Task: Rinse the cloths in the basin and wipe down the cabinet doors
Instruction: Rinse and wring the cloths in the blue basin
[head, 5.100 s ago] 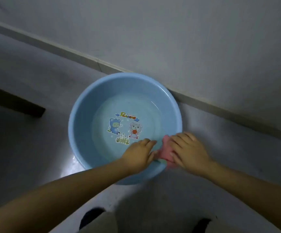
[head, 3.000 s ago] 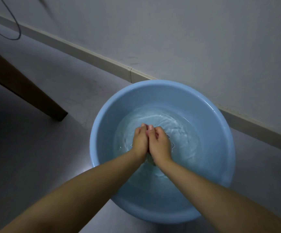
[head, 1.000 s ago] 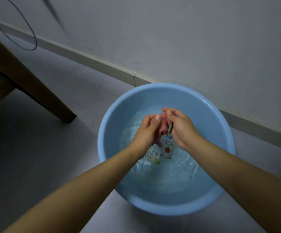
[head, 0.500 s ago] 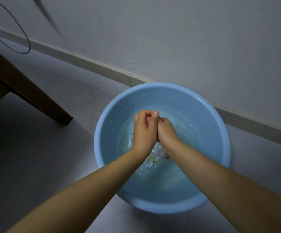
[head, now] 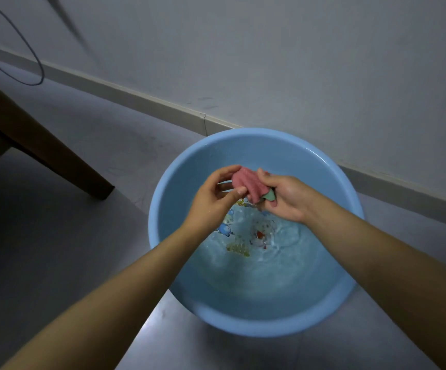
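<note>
A round blue basin (head: 254, 140) stands on the floor by the wall, with rippling water over cartoon stickers on its bottom. Above the water I hold a bunched pink cloth (head: 248, 184) with a green edge. My right hand (head: 283, 197) grips the cloth from the right, fingers curled round it. My left hand (head: 214, 198) pinches the cloth's left side between thumb and fingertips. No cabinet door is in view.
The basin sits close to a pale wall and its baseboard (head: 163, 105). A brown wooden furniture leg (head: 56, 161) slants to the floor at the left. A dark cable (head: 33, 57) loops along the wall at the upper left. Grey floor (head: 56, 263) lies around the basin.
My hands were pressed together round the cloth low over the water; now they have risen and parted, and the pink cloth shows between them.
</note>
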A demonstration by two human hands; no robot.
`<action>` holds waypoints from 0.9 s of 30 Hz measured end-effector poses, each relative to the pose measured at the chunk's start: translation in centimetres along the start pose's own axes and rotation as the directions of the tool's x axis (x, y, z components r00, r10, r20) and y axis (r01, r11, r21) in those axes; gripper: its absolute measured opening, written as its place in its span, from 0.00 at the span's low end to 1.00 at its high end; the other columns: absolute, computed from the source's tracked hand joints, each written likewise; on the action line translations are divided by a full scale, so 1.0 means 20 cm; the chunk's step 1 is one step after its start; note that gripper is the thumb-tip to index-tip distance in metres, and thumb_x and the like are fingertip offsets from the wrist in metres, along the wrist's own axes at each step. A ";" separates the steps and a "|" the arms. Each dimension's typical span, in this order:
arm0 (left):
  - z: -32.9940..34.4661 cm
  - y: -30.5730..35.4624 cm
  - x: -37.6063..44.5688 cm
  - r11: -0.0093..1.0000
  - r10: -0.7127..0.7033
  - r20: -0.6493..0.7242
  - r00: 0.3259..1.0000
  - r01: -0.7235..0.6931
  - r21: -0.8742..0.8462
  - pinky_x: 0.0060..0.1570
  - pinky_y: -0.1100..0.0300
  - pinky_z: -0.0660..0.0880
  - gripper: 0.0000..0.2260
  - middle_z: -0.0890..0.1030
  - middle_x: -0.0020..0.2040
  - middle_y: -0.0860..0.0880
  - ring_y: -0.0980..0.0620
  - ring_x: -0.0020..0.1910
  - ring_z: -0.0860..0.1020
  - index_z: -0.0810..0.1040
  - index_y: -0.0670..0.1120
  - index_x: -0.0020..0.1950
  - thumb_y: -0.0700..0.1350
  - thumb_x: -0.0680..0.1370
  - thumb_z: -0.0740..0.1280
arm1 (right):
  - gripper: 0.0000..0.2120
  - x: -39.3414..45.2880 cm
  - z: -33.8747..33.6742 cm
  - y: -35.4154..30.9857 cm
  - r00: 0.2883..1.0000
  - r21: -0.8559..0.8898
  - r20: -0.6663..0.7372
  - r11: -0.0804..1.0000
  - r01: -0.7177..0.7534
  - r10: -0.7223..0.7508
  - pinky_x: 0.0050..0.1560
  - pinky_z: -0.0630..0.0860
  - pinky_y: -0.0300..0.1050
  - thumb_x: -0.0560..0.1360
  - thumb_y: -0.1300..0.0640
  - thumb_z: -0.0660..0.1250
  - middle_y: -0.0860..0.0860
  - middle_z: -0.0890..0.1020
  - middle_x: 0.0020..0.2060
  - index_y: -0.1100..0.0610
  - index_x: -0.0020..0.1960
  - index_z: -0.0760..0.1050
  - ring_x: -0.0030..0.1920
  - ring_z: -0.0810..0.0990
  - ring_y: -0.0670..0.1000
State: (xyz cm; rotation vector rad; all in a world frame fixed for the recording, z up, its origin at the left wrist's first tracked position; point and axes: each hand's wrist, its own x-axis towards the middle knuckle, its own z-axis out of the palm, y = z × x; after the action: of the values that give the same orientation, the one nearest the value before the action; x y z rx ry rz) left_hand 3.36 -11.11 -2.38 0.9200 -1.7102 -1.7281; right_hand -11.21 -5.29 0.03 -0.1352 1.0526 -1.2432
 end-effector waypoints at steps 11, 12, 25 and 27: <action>-0.05 0.03 0.01 0.989 -0.026 0.025 0.999 0.022 0.149 0.40 0.72 0.71 0.09 0.78 0.44 0.54 0.66 0.35 0.76 0.76 0.47 0.60 0.42 0.81 0.63 | 0.09 0.00 -0.09 -0.03 0.980 -0.713 0.199 0.681 0.165 -0.030 0.37 0.79 0.40 0.75 0.62 0.67 0.56 0.78 0.42 0.60 0.54 0.74 0.35 0.80 0.46; -0.05 0.03 0.01 0.984 -0.019 0.034 0.999 0.012 0.177 0.39 0.72 0.70 0.06 0.78 0.43 0.56 0.67 0.36 0.76 0.77 0.46 0.56 0.43 0.81 0.62 | 0.07 0.01 -0.09 -0.04 0.979 -0.766 0.201 0.617 0.181 -0.037 0.37 0.79 0.40 0.75 0.60 0.67 0.55 0.79 0.41 0.60 0.52 0.75 0.36 0.80 0.46; -0.03 0.07 0.00 0.980 -0.001 0.113 0.994 -0.022 0.195 0.37 0.70 0.71 0.06 0.79 0.35 0.54 0.63 0.33 0.77 0.73 0.46 0.44 0.44 0.80 0.63 | 0.10 0.00 -0.07 -0.07 0.959 -0.762 0.203 0.647 0.030 0.196 0.46 0.80 0.41 0.75 0.54 0.65 0.53 0.78 0.38 0.61 0.50 0.74 0.40 0.81 0.48; -0.03 0.05 0.00 0.982 -0.011 0.095 0.995 -0.007 0.190 0.39 0.67 0.74 0.06 0.80 0.34 0.55 0.61 0.34 0.78 0.74 0.46 0.44 0.45 0.80 0.63 | 0.06 0.00 -0.07 -0.07 0.962 -0.794 0.190 0.607 0.033 0.196 0.41 0.79 0.39 0.77 0.57 0.64 0.52 0.78 0.36 0.60 0.47 0.75 0.36 0.80 0.46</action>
State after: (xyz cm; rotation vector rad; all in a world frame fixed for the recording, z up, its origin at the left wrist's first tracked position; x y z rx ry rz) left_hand 3.76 -11.66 -1.29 0.9337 -1.9650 -1.6547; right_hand -13.20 -5.19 0.13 -0.9149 1.2978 -0.5549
